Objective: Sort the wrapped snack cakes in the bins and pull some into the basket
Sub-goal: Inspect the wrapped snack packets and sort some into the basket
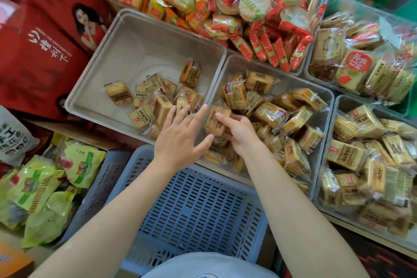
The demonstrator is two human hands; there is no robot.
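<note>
Two clear plastic bins hold yellow wrapped snack cakes. The left bin (108, 56) is mostly bare, with a small heap of cakes (155, 99) at its near right corner. The middle bin (325, 95) is fuller. My right hand (239, 133) grips one wrapped cake (216, 119) at the middle bin's near left corner. My left hand (180, 137) hovers with straight, spread fingers over the wall between the two bins, its thumb near that cake. A blue slotted basket (194, 207) sits below both hands; no cakes show in the part I can see.
A third bin of similar cakes (370, 160) stands at the right. Behind are bins of red and orange wrapped round cakes (255, 4) and red-labelled packets (356, 65). Red gift boxes (38, 52) fill the left, with green snack bags (45, 189) below them.
</note>
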